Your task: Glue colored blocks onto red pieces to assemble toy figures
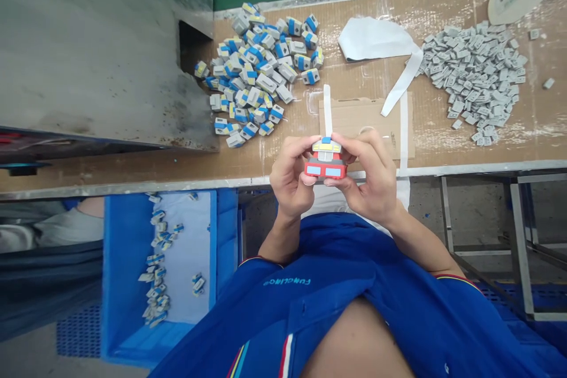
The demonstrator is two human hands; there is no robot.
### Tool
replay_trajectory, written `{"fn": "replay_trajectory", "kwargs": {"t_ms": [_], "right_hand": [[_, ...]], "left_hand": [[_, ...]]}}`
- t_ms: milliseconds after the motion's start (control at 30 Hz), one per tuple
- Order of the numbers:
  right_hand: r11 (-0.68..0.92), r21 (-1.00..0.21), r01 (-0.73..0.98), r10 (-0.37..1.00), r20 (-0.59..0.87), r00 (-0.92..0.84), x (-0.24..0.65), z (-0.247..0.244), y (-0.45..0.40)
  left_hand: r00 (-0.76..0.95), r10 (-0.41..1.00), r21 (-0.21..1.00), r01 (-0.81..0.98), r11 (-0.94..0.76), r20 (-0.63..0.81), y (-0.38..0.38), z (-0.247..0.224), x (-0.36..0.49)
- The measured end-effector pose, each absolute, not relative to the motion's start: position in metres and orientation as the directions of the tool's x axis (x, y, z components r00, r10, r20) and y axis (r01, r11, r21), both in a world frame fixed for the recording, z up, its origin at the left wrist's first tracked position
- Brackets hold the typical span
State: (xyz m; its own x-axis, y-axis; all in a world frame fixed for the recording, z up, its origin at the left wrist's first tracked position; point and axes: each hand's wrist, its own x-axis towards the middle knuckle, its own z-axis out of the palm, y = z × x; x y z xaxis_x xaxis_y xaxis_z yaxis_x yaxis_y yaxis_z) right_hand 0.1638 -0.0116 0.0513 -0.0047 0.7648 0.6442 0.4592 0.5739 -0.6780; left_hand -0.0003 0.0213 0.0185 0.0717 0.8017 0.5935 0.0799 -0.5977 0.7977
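Red plastic block (325, 166), held between both hands (290, 176) (367, 174)

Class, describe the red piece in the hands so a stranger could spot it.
On the tan workbench, find the left hand and right hand at its near edge. Between them is a small moulded piece, red with two blue panels, unlike the blue-and-grey blocks beyond.

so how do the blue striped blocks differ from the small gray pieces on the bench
The blue-striped blocks look bigger than the gray pieces. The blocks have blue and yellow bands, while the gray pieces are plain gray. The blocks lie left of the white sheet, the gray pieces right of it. Both sit in loose heaps on the bench.
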Motion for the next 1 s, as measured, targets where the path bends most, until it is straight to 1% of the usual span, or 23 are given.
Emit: {"fn": "replay_trajectory", "kwargs": {"t_ms": [167,267,367,500,700,1000], "right_hand": [[0.608,-0.657,0.446,0.730,0.683,0.011,0.164,0.046,-0.010],[0.583,-0.671,0.459,0.744,0.668,0.031,0.165,0.041,-0.011],[0.596,-0.684,0.420,0.738,0.673,0.050,0.167,0.037,-0.013],[0.610,-0.691,0.387,0.729,0.681,0.068,0.169,0.035,-0.016],[0.599,-0.691,0.405,0.732,0.678,0.073,0.169,0.034,-0.019],[0.615,-0.723,0.315,0.750,0.660,0.052,0.170,0.028,-0.019]], "left_hand": [[0.081,0.783,0.781,0.068,-0.621,0.616,0.021,0.021,-0.002],[0.088,0.781,0.779,0.068,-0.624,0.618,0.018,0.022,-0.002],[0.099,0.781,0.779,0.067,-0.623,0.616,0.013,0.024,-0.003],[0.137,0.762,0.757,0.097,-0.646,0.633,0.005,0.029,-0.004],[0.136,0.732,0.718,0.141,-0.682,0.668,0.004,0.031,-0.007],[0.155,0.701,0.690,0.126,-0.713,0.696,0.009,0.027,-0.006]]}}
